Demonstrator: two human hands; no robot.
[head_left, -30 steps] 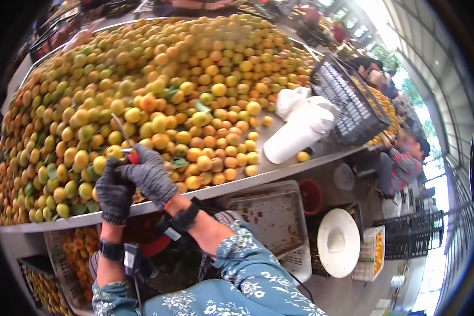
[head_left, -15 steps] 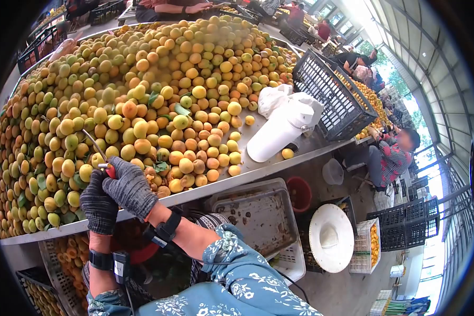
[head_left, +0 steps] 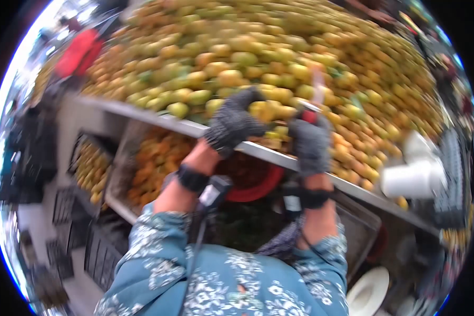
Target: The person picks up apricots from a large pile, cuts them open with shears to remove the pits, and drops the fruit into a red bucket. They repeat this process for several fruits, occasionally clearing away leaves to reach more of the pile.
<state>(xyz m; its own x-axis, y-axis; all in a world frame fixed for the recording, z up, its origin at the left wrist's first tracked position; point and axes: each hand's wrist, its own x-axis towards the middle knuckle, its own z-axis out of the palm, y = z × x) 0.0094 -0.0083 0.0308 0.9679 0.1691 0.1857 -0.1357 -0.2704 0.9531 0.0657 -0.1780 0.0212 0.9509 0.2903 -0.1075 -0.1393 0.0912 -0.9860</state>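
My right hand [head_left: 312,141], in a dark grey knitted glove, is closed round the red handle of a knife [head_left: 310,114]. The blurred blade points up over the heap. To its left, my left hand [head_left: 233,122], gloved alike, is above the table's front edge with thumb and fingers apart in a curve. Yellow apricots [head_left: 262,111] show at the gap between its fingers; blur hides whether it touches any. A large heap of yellow, orange and greenish apricots [head_left: 229,77] covers the table behind both hands.
Below the metal table edge [head_left: 129,109] are a red basin [head_left: 253,184] and a crate of orange fruit [head_left: 122,181]. A crate of apricots [head_left: 89,174] stands at left. A white container [head_left: 413,178] is on the table at right; a pale hat [head_left: 369,292] lies lower right.
The view has swung left, showing more crates there. My hands, close together before, are now apart, the left one away from the knife. The knife remains in my right hand.
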